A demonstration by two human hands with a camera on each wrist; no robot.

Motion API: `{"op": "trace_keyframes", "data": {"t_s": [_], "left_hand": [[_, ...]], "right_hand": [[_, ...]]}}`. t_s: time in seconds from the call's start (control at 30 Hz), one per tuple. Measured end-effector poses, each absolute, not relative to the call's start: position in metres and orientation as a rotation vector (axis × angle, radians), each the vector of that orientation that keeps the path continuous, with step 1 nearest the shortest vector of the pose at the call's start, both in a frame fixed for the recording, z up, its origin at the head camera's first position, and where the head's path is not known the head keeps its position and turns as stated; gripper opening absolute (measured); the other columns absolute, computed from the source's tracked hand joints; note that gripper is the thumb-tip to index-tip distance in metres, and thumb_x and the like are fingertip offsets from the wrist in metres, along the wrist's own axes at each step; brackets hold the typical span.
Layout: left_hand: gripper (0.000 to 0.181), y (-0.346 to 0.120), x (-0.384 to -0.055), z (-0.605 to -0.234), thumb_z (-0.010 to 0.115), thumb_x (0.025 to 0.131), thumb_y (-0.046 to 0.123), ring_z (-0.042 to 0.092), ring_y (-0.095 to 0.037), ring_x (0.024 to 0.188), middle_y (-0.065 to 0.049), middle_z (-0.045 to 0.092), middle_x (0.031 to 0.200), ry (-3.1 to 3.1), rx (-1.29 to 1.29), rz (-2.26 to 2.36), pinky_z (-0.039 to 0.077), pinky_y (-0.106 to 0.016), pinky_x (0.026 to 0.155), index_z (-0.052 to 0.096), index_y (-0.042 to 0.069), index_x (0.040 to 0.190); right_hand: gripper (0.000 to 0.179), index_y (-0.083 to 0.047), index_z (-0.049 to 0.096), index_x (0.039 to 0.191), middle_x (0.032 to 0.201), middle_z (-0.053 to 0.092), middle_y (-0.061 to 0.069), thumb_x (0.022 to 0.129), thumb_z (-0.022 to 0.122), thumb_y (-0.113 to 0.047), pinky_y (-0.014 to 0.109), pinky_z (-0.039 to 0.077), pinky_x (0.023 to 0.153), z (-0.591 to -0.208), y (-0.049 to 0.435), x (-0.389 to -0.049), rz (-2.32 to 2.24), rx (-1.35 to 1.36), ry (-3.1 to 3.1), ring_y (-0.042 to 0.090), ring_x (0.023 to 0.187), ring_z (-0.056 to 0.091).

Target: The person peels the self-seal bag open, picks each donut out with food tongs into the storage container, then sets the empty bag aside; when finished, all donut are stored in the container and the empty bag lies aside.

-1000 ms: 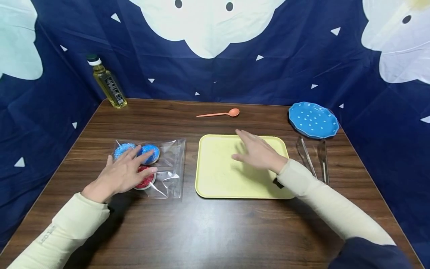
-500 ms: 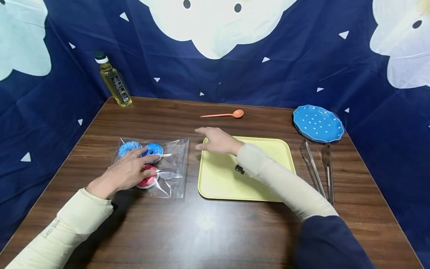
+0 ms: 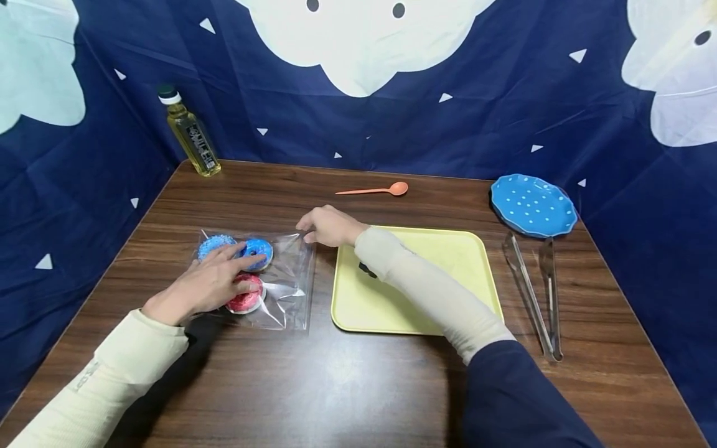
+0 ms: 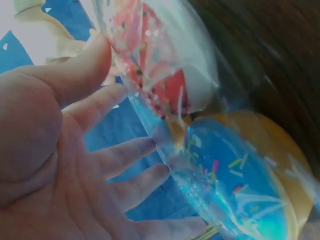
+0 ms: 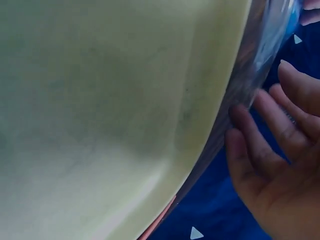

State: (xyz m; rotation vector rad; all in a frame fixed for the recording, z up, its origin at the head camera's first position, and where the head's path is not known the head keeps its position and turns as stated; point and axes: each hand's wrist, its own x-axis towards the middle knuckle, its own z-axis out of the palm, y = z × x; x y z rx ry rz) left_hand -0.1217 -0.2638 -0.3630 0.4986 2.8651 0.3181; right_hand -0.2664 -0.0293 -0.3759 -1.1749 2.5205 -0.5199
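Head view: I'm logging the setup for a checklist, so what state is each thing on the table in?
Clear bag: lying down, filled; sealed or not, can't tell.
Red donut: inside the bag.
Two blue donuts: inside the bag.
Bottle: standing, capped, holding yellow liquid.
Spoon: lying down.
Yellow tray: flat, right way up.
Tongs: lying down, arms spread.
Blue plate: dotted side showing.

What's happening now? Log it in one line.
left grip: on bag; right grip: at bag's far corner; donuts: inside bag; tray: beside bag
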Motion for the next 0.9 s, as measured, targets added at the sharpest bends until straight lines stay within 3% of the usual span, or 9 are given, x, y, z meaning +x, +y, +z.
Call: {"op": "trace_keyframes", "data": {"t_s": [0.17, 0.57, 0.9], "left_hand": [[0.063, -0.264, -0.127, -0.364, 0.069, 0.096, 0.034, 0.026, -0.062, 0.135, -0.037, 0.031, 0.151, 2.846, 0.496, 0.348, 0.024, -0.075, 0.105, 0.048, 0.008, 0.15], [0.065, -0.274, -0.141, -0.361, 0.068, 0.097, 0.035, 0.021, -0.061, 0.136, -0.038, 0.025, 0.153, 2.803, 0.46, 0.364, 0.022, -0.075, 0.105, 0.045, 0.007, 0.151], [0.065, -0.274, -0.142, -0.361, 0.068, 0.097, 0.034, 0.021, -0.061, 0.137, -0.038, 0.025, 0.153, 2.795, 0.459, 0.366, 0.021, -0.075, 0.105, 0.045, 0.007, 0.151]], "right_hand": [[0.033, -0.01, 0.07, 0.128, 0.117, 0.072, 0.002, 0.095, 0.072, -0.014, 0.019, 0.046, 0.093, -0.38, -0.037, -0.273, -0.49, -1.153, 2.514, 0.012, 0.11, 0.065], [0.021, -0.016, 0.077, 0.113, 0.11, 0.073, -0.005, 0.093, 0.075, -0.019, 0.027, 0.049, 0.093, -0.377, -0.045, -0.292, -0.379, -1.059, 2.613, 0.011, 0.107, 0.065], [0.013, -0.018, 0.079, 0.105, 0.103, 0.074, -0.007, 0.093, 0.075, -0.015, 0.024, 0.049, 0.09, -0.375, -0.043, -0.295, -0.379, -1.081, 2.595, 0.009, 0.102, 0.065]]}}
